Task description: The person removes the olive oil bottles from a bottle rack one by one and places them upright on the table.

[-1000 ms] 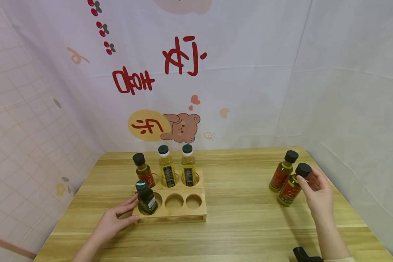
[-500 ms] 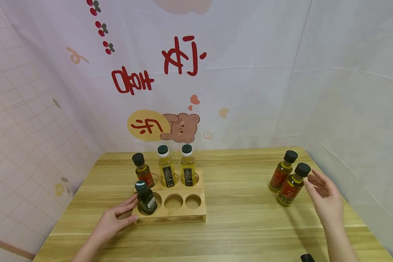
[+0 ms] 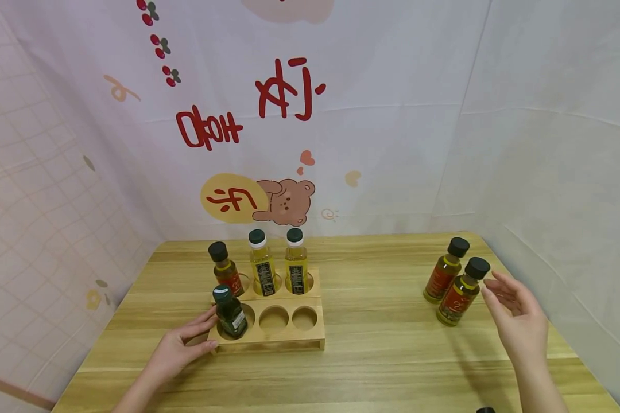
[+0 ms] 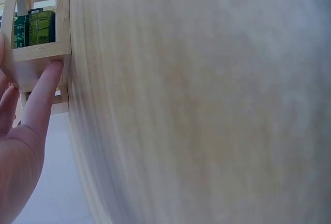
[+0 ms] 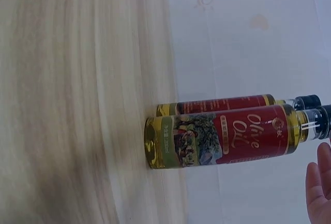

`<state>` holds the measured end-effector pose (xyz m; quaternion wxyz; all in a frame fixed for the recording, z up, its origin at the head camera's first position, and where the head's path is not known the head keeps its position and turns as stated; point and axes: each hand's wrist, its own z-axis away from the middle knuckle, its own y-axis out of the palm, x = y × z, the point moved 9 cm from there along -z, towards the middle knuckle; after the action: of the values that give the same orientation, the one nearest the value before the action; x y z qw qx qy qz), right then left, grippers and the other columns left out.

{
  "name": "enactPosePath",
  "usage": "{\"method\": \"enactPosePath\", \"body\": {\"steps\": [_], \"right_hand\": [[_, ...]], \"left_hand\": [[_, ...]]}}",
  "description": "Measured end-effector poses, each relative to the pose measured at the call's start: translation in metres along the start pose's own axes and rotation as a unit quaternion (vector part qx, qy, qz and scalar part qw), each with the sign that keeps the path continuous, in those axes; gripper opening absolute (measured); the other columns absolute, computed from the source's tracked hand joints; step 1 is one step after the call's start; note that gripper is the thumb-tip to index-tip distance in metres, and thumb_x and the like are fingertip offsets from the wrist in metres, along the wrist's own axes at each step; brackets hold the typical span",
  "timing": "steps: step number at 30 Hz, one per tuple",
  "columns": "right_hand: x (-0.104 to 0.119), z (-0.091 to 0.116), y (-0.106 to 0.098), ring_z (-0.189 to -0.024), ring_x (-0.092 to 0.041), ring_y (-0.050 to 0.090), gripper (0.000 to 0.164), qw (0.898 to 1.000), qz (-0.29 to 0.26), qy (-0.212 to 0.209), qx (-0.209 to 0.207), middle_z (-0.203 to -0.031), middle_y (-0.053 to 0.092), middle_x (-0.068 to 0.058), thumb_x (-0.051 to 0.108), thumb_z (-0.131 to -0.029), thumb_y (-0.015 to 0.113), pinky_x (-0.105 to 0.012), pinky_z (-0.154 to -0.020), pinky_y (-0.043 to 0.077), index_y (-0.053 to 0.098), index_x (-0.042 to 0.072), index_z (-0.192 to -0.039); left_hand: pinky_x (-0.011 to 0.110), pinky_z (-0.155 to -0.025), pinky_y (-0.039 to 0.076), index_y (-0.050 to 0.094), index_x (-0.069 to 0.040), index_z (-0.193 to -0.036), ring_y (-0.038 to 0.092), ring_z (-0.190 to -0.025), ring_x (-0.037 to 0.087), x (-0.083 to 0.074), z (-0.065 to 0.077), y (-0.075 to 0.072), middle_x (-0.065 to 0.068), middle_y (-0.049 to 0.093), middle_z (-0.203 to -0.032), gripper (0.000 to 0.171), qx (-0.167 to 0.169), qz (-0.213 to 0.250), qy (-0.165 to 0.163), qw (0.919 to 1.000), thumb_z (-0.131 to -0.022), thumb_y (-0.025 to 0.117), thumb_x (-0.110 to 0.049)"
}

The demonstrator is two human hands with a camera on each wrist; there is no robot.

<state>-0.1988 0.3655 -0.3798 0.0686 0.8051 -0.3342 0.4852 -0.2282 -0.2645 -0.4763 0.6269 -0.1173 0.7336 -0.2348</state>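
Note:
My left hand (image 3: 178, 347) rests against the left end of a two-tier wooden bottle rack (image 3: 316, 335), with extended fingers touching it. In the left wrist view, one straight digit presses on the end of the rack (image 4: 39, 61). Closest to this hand, a dark green bottle (image 3: 232, 315) stands in the front tier. My right hand (image 3: 522, 321) is beside the nearer red-labelled olive oil bottle (image 3: 457, 301), fingers loosely bent and holding nothing. A matching olive oil bottle (image 3: 441, 278) stands just behind it. Both have black caps and stand upright on the table.
The rack's back tier holds a red-labelled bottle (image 3: 227, 272) and two yellow oil bottles (image 3: 265, 272) with green caps. Round holes (image 3: 274, 318) show in the front tier. Printed white cloth (image 3: 392, 115) hangs behind the wooden table (image 3: 372, 344). A black object (image 3: 485, 410) shows at the lower edge.
My right hand has let go of the nearer olive oil bottle's neck and moved to the right, away from it. The left hand, rack and bottles have stayed in place.

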Motion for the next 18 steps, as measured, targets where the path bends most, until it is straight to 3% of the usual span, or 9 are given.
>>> {"method": "enactPosePath", "body": {"steps": [7,18], "right_hand": [[0.008,0.006,0.016,-0.091,-0.002,0.062,0.044,0.999,-0.005,-0.041,0.03,-0.101,0.069,0.009,-0.016,-0.085,0.068,-0.011,-0.081,0.046,0.062,-0.006,-0.127],[0.019,0.025,0.062,-0.089,-0.004,0.063,0.042,0.991,-0.007,-0.062,0.116,-0.104,0.069,-0.015,-0.013,-0.086,0.069,-0.012,-0.076,0.047,0.062,-0.005,-0.126]], "left_hand": [[0.015,-0.094,0.039,0.064,-0.005,-0.133,0.045,-0.122,-0.005,-0.004,0.0,0.0,0.008,0.049,-0.147,0.053,-0.003,-0.01,0.018,0.9998,-0.086,0.079,-0.022],[0.015,-0.094,0.039,0.064,-0.006,-0.133,0.043,-0.123,-0.006,-0.001,0.0,0.0,0.005,0.049,-0.147,0.053,-0.003,-0.01,0.008,0.9999,-0.086,0.079,-0.024]]}}
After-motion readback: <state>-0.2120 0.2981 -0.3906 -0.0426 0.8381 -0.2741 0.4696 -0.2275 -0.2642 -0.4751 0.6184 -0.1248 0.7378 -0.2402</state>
